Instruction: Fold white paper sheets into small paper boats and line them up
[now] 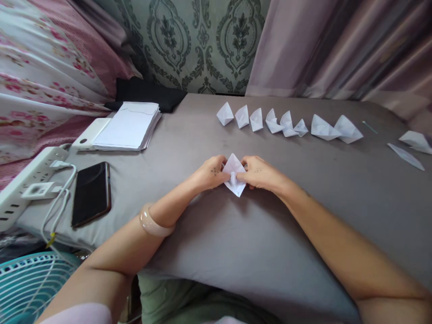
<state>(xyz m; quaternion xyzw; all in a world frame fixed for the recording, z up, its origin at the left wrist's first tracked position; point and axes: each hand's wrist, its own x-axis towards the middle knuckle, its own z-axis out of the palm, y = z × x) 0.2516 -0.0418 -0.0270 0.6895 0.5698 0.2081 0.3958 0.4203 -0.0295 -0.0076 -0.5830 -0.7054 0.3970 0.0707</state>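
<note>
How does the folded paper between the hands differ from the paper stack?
The folded paper is creased to points; the paper stack lies flat. The left hand and right hand hold the folded paper; neither touches the paper stack. The folded paper looks smaller than the paper stack. Both are white.

Both arms (182,197) extended forward, fingers (249,160) curled, thumbs (224,177) inward

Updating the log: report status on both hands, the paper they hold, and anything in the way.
Left hand, right hand: both gripping the folded paper. Paper diamond-shaped from here. Row of folded pieces lies beyond, apart from both hands.
</note>
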